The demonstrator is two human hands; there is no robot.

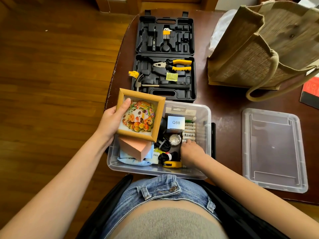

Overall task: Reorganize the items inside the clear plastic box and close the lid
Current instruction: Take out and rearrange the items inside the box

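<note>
Clear plastic box (206,118): on counter (227,104), at 6 o'clock from open tool case (164,57); thin-walled, light, likely flexes; best lifted by rim. Lid (274,150): off, flat at 3 o'clock from box; slick, bendy; best taken by edges. Picture frame (140,114): clamped by left hand (112,120), thumb on glass; rigid, fragile face. Right hand (190,150): inside box, fingertips curled down by batteries (189,131); grip not discernible. Batteries small, prone to rolling.

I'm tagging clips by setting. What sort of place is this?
Most likely a room in a home: a dark wooden table on a wood plank floor, with a household tool case, a jute bag and a clear plastic box of odds and ends.
</note>
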